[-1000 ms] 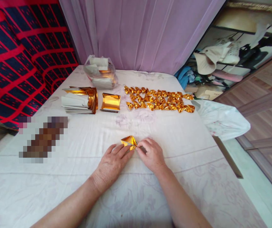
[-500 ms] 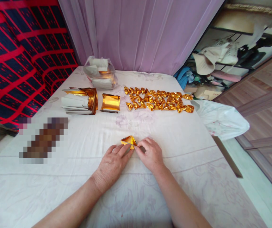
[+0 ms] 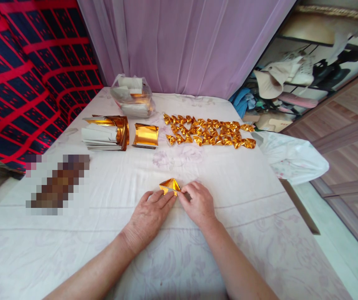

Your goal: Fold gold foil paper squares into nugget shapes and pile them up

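Note:
A partly folded sheet of gold foil paper (image 3: 170,184) lies on the table in front of me, with a raised triangular flap. Stretched out almost flat, the fingers of my left hand (image 3: 154,208) rest on its near edge. My right hand (image 3: 198,203) pinches the right corner of the paper between thumb and bent index finger. Some of the near edge is hidden under my fingertips. Farther off, several folded gold foil pieces (image 3: 212,132) stand in rows. Left of them lie a small stack of gold foil sheets (image 3: 146,134) and a larger stack of foil paper (image 3: 104,135).
A clear plastic bag (image 3: 133,96) with more paper stands at the table's far side. The white patterned tablecloth (image 3: 179,258) covers the table. A pixelated object (image 3: 58,181) lies at left. To the right are a white bag (image 3: 294,156) and a shelf with a cap (image 3: 271,79).
My left fingertips have shifted slightly, and a bit more of the paper's near edge shows. My right hand keeps its pinch at the corner.

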